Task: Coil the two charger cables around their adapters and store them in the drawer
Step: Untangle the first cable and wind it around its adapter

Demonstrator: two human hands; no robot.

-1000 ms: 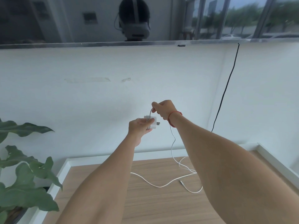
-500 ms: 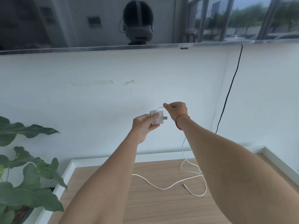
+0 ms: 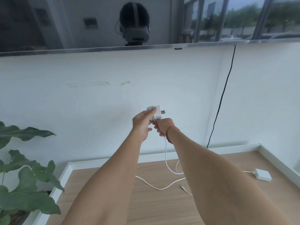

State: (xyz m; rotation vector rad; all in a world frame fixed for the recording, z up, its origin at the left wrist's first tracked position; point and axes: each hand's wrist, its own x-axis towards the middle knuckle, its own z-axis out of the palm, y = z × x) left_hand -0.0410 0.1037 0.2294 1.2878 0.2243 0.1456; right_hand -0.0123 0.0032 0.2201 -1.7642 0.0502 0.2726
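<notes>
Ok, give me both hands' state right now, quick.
Left hand: closed on the white adapter, a few cable turns around it.
Right hand: closed, pinching the white cable just below the adapter.

White wall (image 3: 97, 98); glass pane (image 3: 227, 18) above, wooden tabletop (image 3: 154, 207), leafy plant (image 3: 24, 192)

- The small white plastic plug block (image 3: 157, 113) looks smooth and a bit shiny, with two little metal pins.
- The thin white cable (image 3: 165, 153) looks smooth and rubbery.
- The light brown wooden table top (image 3: 155, 207) is matt with fine lines.
- The flat white square charger (image 3: 263, 174) looks like smooth plastic.
- The thin red string band (image 3: 170, 129) looks like thread.
</notes>
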